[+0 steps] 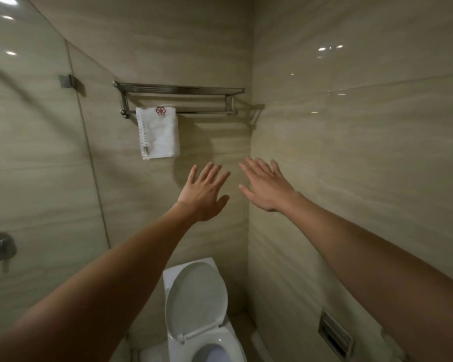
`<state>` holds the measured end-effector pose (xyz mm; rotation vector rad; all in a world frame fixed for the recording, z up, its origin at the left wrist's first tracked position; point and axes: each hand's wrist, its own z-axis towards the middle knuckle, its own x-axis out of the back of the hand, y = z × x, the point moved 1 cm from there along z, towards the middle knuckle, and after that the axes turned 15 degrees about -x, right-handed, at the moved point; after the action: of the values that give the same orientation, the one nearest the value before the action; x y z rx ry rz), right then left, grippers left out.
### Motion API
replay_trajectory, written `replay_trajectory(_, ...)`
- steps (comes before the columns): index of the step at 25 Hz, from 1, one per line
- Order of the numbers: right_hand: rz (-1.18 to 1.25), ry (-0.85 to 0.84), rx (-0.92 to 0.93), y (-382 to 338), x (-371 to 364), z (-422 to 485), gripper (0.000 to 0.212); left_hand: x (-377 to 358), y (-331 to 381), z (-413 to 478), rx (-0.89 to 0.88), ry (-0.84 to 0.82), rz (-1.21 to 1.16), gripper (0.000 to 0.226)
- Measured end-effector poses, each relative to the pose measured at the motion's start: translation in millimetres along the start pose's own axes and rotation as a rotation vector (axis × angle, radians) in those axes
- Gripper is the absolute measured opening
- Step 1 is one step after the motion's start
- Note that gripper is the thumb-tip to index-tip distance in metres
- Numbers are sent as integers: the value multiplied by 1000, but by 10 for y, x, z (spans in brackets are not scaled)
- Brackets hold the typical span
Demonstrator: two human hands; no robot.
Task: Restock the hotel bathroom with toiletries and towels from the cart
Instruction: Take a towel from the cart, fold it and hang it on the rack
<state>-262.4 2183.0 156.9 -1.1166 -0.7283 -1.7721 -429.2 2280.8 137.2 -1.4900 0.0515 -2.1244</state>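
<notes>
I see both arms stretched forward toward the back wall. The left hand is flat, with straight, spread fingers, and it holds nothing. The right hand is the same, with long fingers and its back turned to me. The two hands are near each other and touch no object. They are below the towel rack and a little to the right of the towel.

The rack is of shiny metal, with a shelf of thin bars on top and one round bar under it. On the left end of this lower bar hangs the only towel I can see. It is white, folded to a narrow rectangle, with a soft, thick surface, a small red flower mark near the top and a woven stripe along its left edge.

Under the hands stands the toilet, of smooth white ceramic. Its oval lid is raised against the tank and the bowl is open. In the right wall sits a recessed metal holder. What it holds I cannot tell.

The wall tiles are beige and glossy, with light stripes. On the left is a glass panel with a metal clip, and behind it a round shower valve.
</notes>
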Motion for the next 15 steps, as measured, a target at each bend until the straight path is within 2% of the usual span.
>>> replay_trajectory(4,5,51,-37,412,369,-489,67,431,504,102,-40,81,-30,69)
replay_trajectory(8,3,79,-76,987,495,-1255,65,636,1329,176,-89,125,-82,69)
replay_trajectory(15,-141,-55,-167,2044,412,-2762,66,527,3180,-223,-235,51,-116,71)
